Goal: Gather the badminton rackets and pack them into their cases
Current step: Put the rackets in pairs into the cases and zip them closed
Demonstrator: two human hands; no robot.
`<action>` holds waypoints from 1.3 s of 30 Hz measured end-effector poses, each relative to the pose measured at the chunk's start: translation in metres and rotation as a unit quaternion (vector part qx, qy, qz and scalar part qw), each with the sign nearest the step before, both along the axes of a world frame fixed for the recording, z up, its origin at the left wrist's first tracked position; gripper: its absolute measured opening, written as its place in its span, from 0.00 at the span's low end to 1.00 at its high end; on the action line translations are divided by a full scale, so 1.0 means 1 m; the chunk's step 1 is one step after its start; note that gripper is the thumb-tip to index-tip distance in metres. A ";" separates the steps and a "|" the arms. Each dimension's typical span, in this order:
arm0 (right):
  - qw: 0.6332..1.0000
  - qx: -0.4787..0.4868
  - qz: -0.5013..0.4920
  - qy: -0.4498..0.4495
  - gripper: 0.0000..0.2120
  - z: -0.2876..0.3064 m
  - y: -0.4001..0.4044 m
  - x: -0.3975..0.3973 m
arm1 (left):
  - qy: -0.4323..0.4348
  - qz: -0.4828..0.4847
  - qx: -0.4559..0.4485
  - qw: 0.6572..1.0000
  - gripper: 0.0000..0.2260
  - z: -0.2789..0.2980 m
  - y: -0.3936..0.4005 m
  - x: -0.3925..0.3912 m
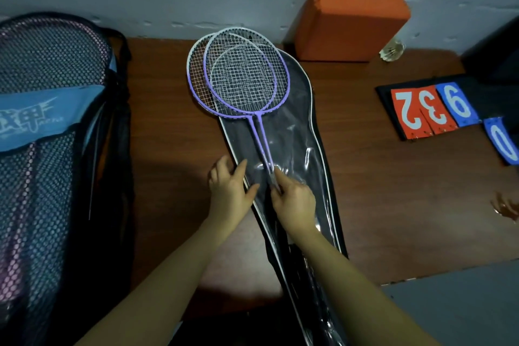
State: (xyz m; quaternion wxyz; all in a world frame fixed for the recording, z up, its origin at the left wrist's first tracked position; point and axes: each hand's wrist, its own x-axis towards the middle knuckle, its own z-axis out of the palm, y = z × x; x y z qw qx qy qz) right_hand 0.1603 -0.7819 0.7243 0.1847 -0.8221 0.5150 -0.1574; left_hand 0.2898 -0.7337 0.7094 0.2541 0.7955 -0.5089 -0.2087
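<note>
Purple rackets [241,78] atop clear case [292,149] (overlapping)

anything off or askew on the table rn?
Mostly the purple rackets: their heads stick out past the top of the clear-fronted case, fanned and overlapping, not yet inside. The scoreboard has one blue 0 card lying apart from the rest. No visible damage.

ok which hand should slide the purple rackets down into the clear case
Right. The right hand already pinches the purple rackets at their shafts, over the clear case. The left hand rests open on the case edge, better for steadying.
</note>
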 end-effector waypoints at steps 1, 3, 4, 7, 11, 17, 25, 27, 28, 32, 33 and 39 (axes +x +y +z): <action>1.000 0.022 -0.011 -0.017 0.21 0.001 -0.001 -0.002 | 0.021 0.012 -0.006 1.000 0.26 0.001 0.001 -0.002; 0.998 0.040 -0.014 -0.049 0.21 0.002 -0.004 -0.009 | 0.070 0.015 -0.015 0.997 0.27 0.006 -0.001 -0.006; 0.997 0.042 -0.007 -0.063 0.22 0.002 -0.006 -0.013 | 0.088 0.024 -0.015 0.996 0.27 0.007 -0.002 -0.008; 0.997 0.038 0.018 -0.070 0.22 0.006 -0.011 -0.030 | 0.118 0.077 -0.027 0.990 0.27 0.011 -0.008 -0.013; 0.997 0.026 0.025 -0.066 0.23 0.013 -0.020 -0.049 | 0.121 0.100 -0.055 0.986 0.27 0.016 -0.010 -0.020; 0.996 0.004 0.047 -0.075 0.23 0.015 -0.028 -0.062 | 0.087 0.146 -0.052 0.984 0.24 0.025 0.010 -0.016; 0.994 -0.009 0.088 -0.065 0.24 0.008 -0.015 -0.088 | -0.081 0.174 0.045 0.980 0.20 0.024 0.039 -0.016; 0.994 -0.024 0.091 -0.060 0.23 0.009 -0.017 -0.098 | -0.099 0.151 0.035 0.983 0.19 0.028 0.032 -0.032; 0.994 -0.027 0.089 -0.056 0.23 0.010 -0.018 -0.104 | -0.097 0.141 0.026 0.985 0.19 0.030 0.028 -0.041; 0.995 -0.039 0.082 -0.047 0.23 0.018 -0.027 -0.130 | -0.105 0.058 -0.032 0.992 0.21 0.026 0.011 -0.082; 0.995 -0.039 0.079 -0.044 0.24 0.020 -0.030 -0.137 | -0.107 0.041 -0.032 0.993 0.22 0.024 0.006 -0.093; 0.998 -0.013 0.054 -0.029 0.24 0.017 -0.042 -0.165 | -0.110 0.041 0.115 0.986 0.28 0.026 -0.029 -0.137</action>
